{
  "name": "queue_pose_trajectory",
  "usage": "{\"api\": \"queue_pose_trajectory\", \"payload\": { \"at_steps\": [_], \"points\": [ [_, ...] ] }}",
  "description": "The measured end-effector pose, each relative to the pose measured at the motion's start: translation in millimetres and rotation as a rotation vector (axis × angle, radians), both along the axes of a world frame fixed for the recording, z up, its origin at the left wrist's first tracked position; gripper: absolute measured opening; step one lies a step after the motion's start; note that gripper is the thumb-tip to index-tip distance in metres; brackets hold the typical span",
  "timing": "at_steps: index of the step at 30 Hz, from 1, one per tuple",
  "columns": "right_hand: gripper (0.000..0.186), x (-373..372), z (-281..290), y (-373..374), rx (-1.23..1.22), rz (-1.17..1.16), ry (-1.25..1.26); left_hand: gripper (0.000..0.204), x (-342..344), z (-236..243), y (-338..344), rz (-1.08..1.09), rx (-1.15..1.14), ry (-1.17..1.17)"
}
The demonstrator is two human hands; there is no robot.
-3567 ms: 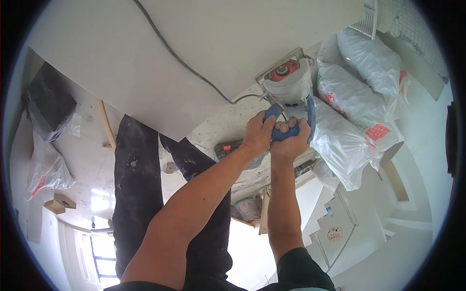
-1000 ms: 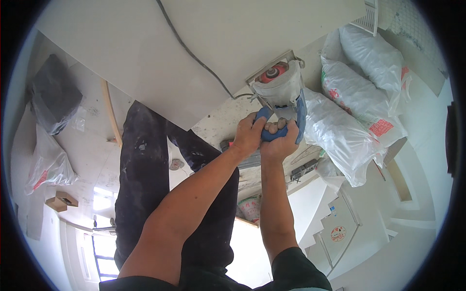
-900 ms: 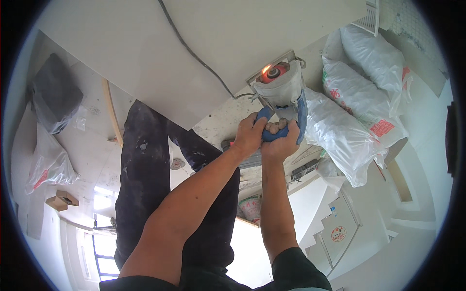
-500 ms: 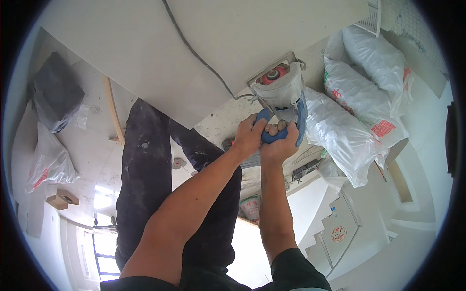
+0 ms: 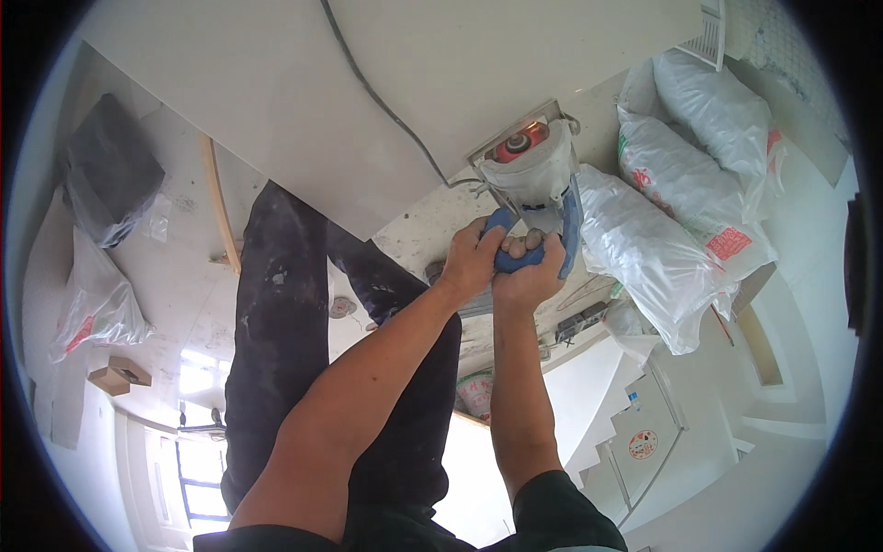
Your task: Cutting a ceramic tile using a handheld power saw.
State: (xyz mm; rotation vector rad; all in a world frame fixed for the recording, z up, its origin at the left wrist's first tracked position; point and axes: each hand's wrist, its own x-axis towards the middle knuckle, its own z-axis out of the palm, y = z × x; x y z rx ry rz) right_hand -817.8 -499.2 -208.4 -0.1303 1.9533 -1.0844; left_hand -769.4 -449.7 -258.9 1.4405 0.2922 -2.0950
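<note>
Both hands, left (image 5: 474, 262) and right (image 5: 532, 276), clenched on blue-handled cutter (image 5: 533, 179) (against white panel (image 5: 276, 101))

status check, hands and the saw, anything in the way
Left hand and right hand both shut on blue-handled saw. Saw sits at edge of white panel. Black cord trails across panel behind it.
</note>
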Motion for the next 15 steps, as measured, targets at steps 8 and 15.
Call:
{"api": "queue_pose_trajectory", "payload": {
  "at_steps": [8,15],
  "points": [
    [0.017,-7.9,-2.9,4.2,-0.022,-0.059,-0.036,0.028,-0.9,1.7,-2.8,-0.099,-0.073,-0.103],
    [0.016,-2.7,-5.8,3.0,-0.031,-0.083,-0.037,0.036,-3.5,-5.4,2.9,-0.071,-0.121,-0.179]
  ]
}}
